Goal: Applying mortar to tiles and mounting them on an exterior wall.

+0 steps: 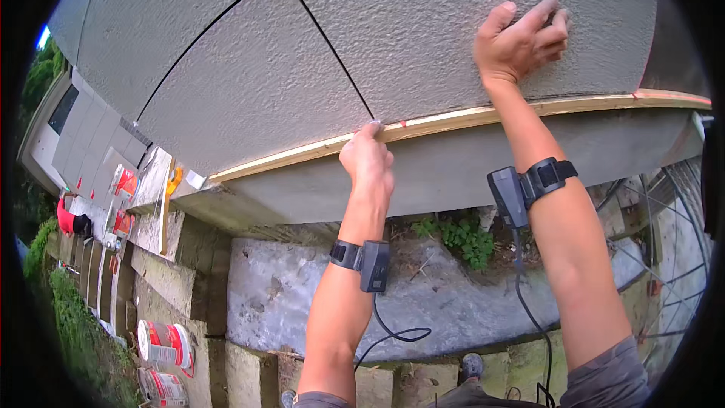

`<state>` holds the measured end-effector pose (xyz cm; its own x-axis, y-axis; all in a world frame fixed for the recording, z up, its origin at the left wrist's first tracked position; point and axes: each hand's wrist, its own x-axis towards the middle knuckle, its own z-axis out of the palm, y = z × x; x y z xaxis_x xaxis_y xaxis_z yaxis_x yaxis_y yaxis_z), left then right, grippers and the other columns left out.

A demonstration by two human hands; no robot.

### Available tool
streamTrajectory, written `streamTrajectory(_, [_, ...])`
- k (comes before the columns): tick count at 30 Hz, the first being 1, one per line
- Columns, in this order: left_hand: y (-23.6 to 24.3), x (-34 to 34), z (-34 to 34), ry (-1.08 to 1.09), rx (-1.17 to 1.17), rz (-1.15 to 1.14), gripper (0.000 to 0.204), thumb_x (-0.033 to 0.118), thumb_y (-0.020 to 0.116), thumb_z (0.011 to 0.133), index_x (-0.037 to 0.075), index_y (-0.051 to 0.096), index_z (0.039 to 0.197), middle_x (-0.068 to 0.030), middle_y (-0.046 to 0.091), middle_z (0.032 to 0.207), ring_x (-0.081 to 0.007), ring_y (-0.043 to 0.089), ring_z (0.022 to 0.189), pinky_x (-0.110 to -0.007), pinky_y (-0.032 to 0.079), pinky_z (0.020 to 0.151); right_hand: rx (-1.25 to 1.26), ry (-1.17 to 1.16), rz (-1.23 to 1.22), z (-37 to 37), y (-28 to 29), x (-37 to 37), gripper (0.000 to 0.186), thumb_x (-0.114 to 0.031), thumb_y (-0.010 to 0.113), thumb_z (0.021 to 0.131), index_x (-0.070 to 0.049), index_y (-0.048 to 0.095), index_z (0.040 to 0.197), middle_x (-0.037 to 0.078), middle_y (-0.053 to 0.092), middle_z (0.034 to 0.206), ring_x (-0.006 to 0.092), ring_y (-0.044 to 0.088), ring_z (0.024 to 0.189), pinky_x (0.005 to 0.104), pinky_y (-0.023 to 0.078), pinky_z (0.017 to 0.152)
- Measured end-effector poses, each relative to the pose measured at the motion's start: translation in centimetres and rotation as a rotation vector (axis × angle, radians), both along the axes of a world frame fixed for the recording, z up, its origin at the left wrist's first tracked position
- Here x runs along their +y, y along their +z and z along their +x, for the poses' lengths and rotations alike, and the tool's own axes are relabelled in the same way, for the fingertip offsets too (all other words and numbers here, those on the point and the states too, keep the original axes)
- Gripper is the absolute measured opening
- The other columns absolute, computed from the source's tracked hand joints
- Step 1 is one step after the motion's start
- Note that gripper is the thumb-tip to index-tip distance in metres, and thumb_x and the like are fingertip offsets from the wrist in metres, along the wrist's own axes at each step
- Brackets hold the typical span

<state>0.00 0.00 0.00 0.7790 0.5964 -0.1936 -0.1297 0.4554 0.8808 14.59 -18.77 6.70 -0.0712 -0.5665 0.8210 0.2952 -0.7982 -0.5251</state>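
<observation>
Pale wooden batten (453,119), grey textured panels (242,91) along its upper edge, concrete ledge (154,181), yellow tool (175,180) on it

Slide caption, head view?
Left hand at wooden batten under tile joint, right hand curled over textured gray tile.

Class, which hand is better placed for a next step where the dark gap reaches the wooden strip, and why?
Likely the left hand, at the wooden strip below the dark gap; the right hand is farther off.
</observation>
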Motion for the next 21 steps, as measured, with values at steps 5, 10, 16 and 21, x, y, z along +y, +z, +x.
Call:
streamTrajectory(5, [-0.1, -0.4, 0.4, 0.066, -0.018, -0.086, 0.011, 0.005, 0.06, 0.086, 0.002, 0.057, 0.076, 0.0072, 0.031, 0.054, -0.0069, 0.023, 0.043, -0.028, 0.018, 0.043, 0.0, -0.028, -0.014, 0.0, -0.1, -0.2, 0.067, -0.035, 0.048, 0.085, 0.007, 0.038, 0.137, 0.028, 0.034, 0.131, 0.0475, 0.034, 0.123, 0.0592, 0.031, 0.098])
streamTrajectory(10, [-0.3, -1.0, 0.7, 0.082, -0.052, -0.08, 0.013, 0.005, 0.06, 0.086, 0.003, 0.055, 0.074, 0.0073, 0.031, 0.054, -0.0061, 0.024, 0.042, -0.028, 0.017, 0.042, -0.03, -0.047, -0.016, 0.3, -0.1, -0.4, 0.067, -0.035, 0.048, 0.085, 0.007, 0.039, 0.137, 0.029, 0.035, 0.13, 0.048, 0.034, 0.123, 0.0595, 0.032, 0.097])
streamTrajectory(16, [0.2, 0.0, -0.2, 0.005, -0.059, 0.008, 0.015, 0.009, 0.06, 0.089, 0.005, 0.053, 0.076, 0.0079, 0.028, 0.053, -0.0062, 0.022, 0.04, -0.029, 0.016, 0.04, -0.068, 0.003, 0.002, 0.5, 0.6, 0.0, 0.07, -0.035, 0.049, 0.084, 0.009, 0.04, 0.137, 0.03, 0.037, 0.129, 0.0485, 0.036, 0.121, 0.0593, 0.03, 0.098])
streamTrajectory(21, [-0.9, 1.9, -3.4, -0.002, -0.037, -0.306, 0.014, 0.005, 0.05, 0.092, -0.006, 0.056, 0.098, -0.0063, 0.05, 0.076, -0.0124, 0.047, 0.062, -0.025, 0.035, 0.053, 0.009, -0.024, 0.004, -0.1, 0.4, 0.2, 0.069, -0.036, 0.048, 0.085, 0.009, 0.042, 0.137, 0.03, 0.038, 0.131, 0.0463, 0.036, 0.122, 0.0575, 0.03, 0.101])
